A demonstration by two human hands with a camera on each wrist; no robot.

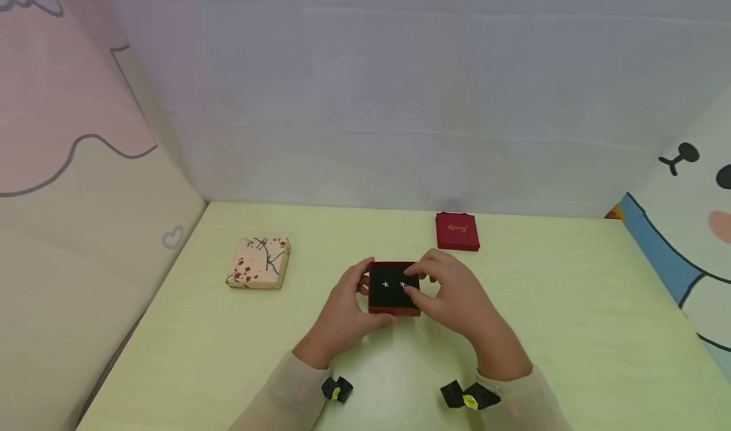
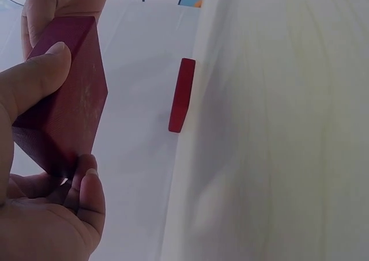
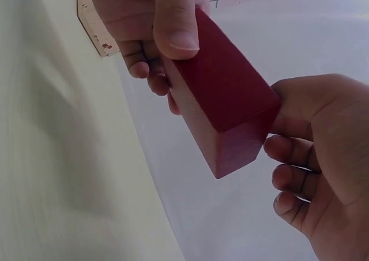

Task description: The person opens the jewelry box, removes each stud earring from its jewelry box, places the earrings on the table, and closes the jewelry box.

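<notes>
My left hand grips a small red jewelry box by its left side, thumb along the near edge and fingers at the far left corner. The box is lidless and held above the table, showing a black insert. Two silver star-shaped earrings sit side by side on the insert. Over the box's right part is my right hand, its thumb and index fingertips apart, the thumb beside the right earring. In the right wrist view, the red box hides those fingertips.
A red box lid with gold lettering lies near the table's back edge. On the left lies a pink gift box with a branch-and-blossom print. The pale yellow-green table meets a white cloth wall behind.
</notes>
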